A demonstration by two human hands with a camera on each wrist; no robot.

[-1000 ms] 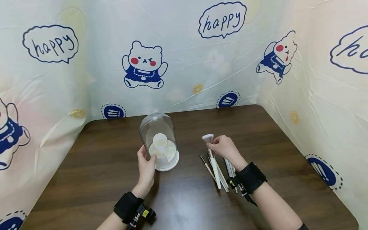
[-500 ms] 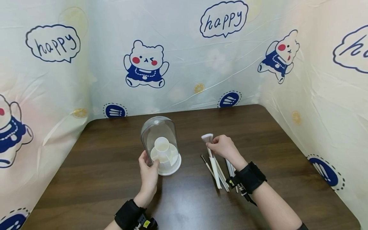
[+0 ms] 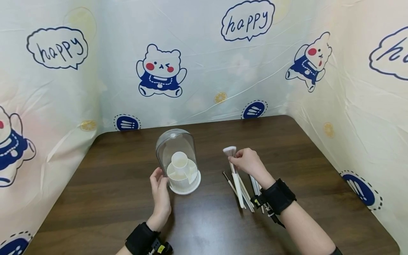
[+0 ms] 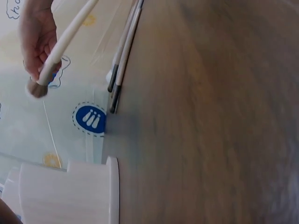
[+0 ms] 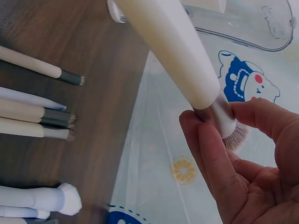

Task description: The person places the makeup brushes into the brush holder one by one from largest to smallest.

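My right hand [image 3: 250, 163] pinches a makeup brush [image 3: 238, 187] by its metal collar, just below the pale fanned bristles. The brush's thick white handle points down toward me; in the right wrist view the thumb and fingertips grip the brush [image 5: 187, 60] at the silvery collar. On the left stands a white brush holder [image 3: 183, 184] with a round cup in the middle and divided sections, under a clear domed cover [image 3: 173, 141]. My left hand [image 3: 161, 196] is at the holder's left side, fingers loosely bent and thumb off the front. In the left wrist view the holder [image 4: 70, 193] shows at lower left.
Several loose makeup brushes [image 5: 30, 60] lie on the brown wooden table [image 3: 121, 198] beneath and beside my right hand, including white-tipped brushes [image 5: 37, 198]. A printed curtain [image 3: 204, 63] surrounds the table at the back and sides.
The holder has shifted slightly toward me. My left thumb and fingers have come off its front, and the hand has drawn a little left. The right hand has kept its pinch on the brush.
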